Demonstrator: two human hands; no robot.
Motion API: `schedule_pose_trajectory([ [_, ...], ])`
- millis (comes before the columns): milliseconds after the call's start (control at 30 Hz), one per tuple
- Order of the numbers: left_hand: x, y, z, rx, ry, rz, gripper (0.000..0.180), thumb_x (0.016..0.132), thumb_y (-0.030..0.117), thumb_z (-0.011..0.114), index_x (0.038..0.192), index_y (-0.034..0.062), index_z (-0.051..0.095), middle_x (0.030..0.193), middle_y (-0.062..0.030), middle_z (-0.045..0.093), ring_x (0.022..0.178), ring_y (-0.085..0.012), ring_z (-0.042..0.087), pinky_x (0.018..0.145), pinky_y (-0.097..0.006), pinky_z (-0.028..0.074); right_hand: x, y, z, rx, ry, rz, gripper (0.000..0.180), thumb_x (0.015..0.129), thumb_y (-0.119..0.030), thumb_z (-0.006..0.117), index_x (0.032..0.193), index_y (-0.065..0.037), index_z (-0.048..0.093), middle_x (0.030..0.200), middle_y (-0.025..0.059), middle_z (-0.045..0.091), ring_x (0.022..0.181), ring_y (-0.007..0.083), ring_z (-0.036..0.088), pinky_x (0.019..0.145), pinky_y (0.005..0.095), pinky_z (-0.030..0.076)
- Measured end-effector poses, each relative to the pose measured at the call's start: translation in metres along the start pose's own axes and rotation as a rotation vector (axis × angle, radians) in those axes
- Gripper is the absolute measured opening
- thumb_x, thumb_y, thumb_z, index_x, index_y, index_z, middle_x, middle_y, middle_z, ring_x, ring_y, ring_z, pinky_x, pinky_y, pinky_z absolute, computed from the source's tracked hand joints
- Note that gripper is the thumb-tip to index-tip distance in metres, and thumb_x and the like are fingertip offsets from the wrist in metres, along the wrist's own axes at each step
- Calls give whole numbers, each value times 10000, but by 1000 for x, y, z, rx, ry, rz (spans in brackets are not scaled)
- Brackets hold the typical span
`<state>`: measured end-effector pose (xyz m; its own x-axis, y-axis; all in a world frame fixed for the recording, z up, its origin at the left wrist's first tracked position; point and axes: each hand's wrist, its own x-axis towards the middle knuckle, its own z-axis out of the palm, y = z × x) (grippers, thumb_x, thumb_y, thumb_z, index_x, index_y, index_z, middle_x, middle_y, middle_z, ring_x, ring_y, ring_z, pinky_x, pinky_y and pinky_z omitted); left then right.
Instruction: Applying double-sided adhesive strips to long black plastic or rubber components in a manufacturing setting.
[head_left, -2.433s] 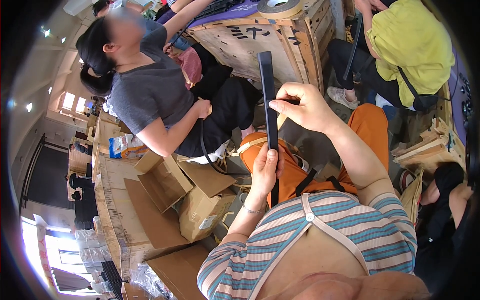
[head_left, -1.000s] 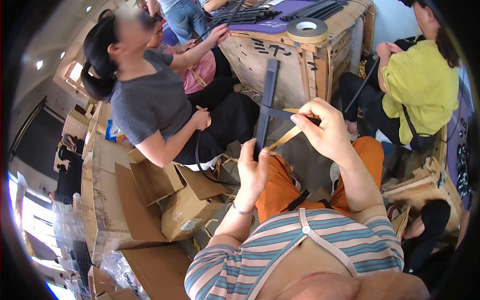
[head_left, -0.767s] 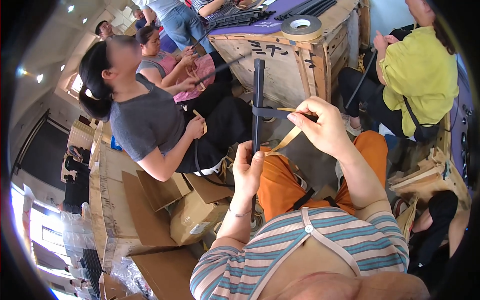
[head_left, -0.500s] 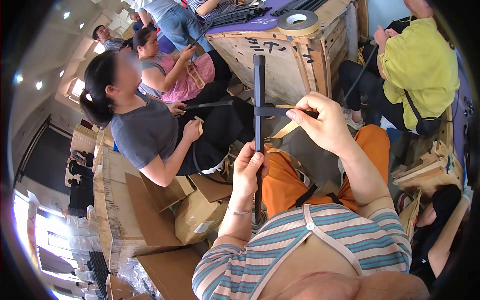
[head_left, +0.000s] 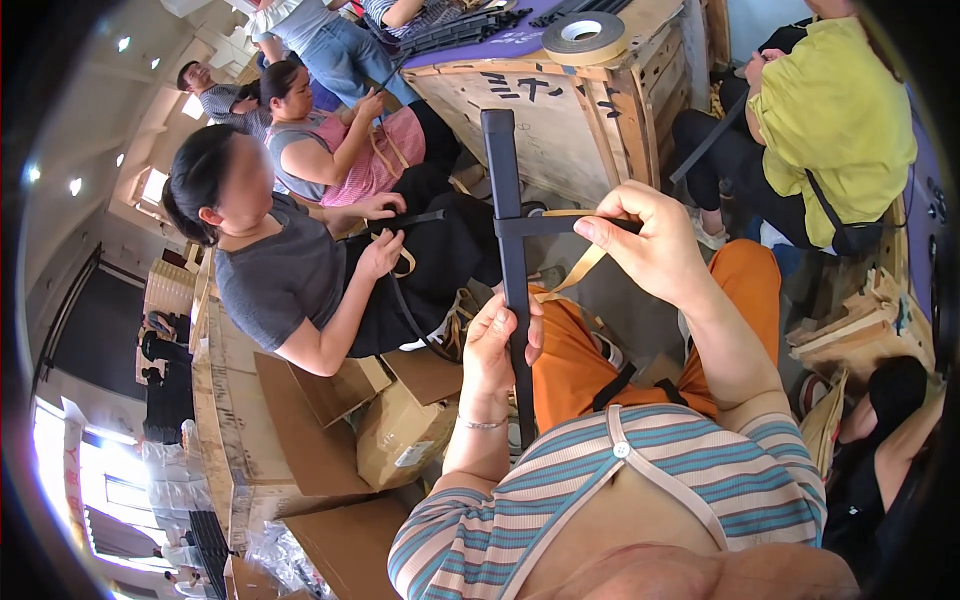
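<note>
While a wooden crate fills the top centre of the frame with a tape roll on it, a long black bar stands upright mid-frame. The left hand is clamped around its lower part. The right hand, right of the bar, pinches a short black crosspiece and a tan strip at the bar's upper part.

Wooden crate, bright windows
</note>
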<state>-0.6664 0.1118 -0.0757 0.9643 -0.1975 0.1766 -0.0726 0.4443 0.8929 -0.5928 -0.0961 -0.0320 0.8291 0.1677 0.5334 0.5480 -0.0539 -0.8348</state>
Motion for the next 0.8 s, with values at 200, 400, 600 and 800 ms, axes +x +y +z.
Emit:
schedule_pose_trajectory([
  [200, -1, -1, 4, 48, 5, -23, 424, 855, 383, 553, 906, -37, 519, 633, -89, 501, 510, -143, 451, 452, -240, 363, -2, 4, -1, 13, 7, 7, 186, 761, -138, 705, 734, 6, 591, 669, 67, 561, 596, 113, 523, 538, 250, 400],
  [400, 3, -10, 2, 69, 32, -61, 417, 865, 394, 531, 903, -21, 527, 707, -87, 474, 637, -154, 432, 564, -262, 366, -4, 6, -3, -16, 4, -10, 193, 753, -139, 714, 737, 10, 592, 661, 73, 576, 588, 115, 528, 529, 254, 404],
  [600, 8, -7, 14, 106, 36, 101, 413, 832, 355, 612, 1030, 24, 465, 574, -32, 428, 441, -91, 363, 365, -194, 267, -6, -1, -5, -55, 10, -41, 188, 748, -131, 716, 735, 10, 593, 667, 64, 555, 582, 120, 511, 524, 256, 396],
  [800, 6, -4, 3, -219, -143, -107, 388, 830, 347, 613, 986, 14, 488, 508, -28, 406, 388, -89, 338, 324, -208, 228, -11, -1, -10, -43, 13, -41, 195, 732, -126, 731, 723, 5, 586, 654, 60, 533, 581, 121, 502, 523, 254, 389],
])
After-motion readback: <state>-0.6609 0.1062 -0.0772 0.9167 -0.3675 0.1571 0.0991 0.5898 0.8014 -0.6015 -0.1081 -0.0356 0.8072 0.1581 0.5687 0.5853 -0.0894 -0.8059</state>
